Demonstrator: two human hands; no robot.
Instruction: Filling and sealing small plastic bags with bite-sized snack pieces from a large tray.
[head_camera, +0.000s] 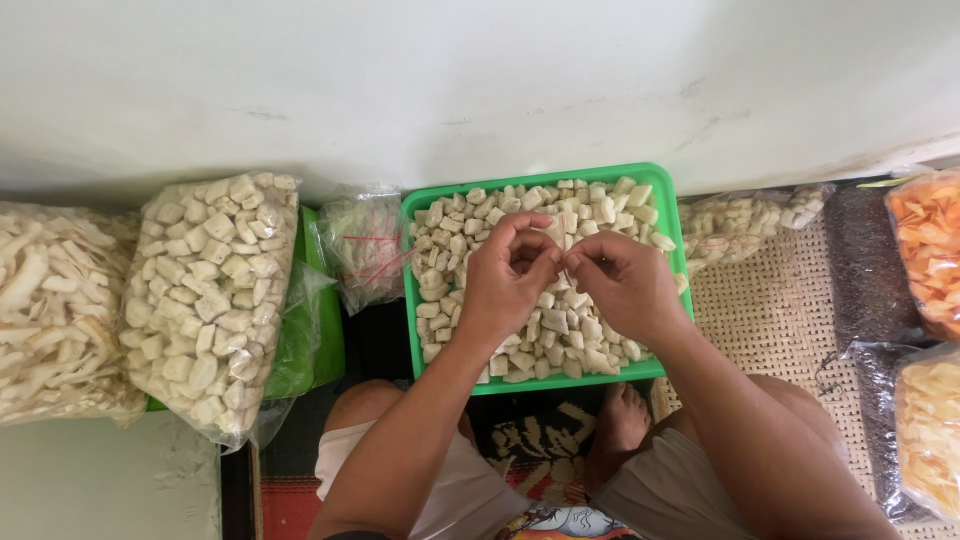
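Both hands, left hand (503, 285) and right hand (622, 285), are pinching what is probably one pale cracker piece (556, 233) over the green tray (655, 180); a clear bag of cubes (212, 300) is lying at nine o'clock.

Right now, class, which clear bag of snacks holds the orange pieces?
The bag of orange chips at the far right edge, beside the woven mat. The other bags hold pale white or yellowish pieces, like the big bag of white cubes on the left.

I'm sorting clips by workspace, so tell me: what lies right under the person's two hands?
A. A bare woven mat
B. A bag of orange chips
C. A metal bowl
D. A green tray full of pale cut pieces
D: the left hand and right hand meet over the green tray heaped with pale cut pieces.
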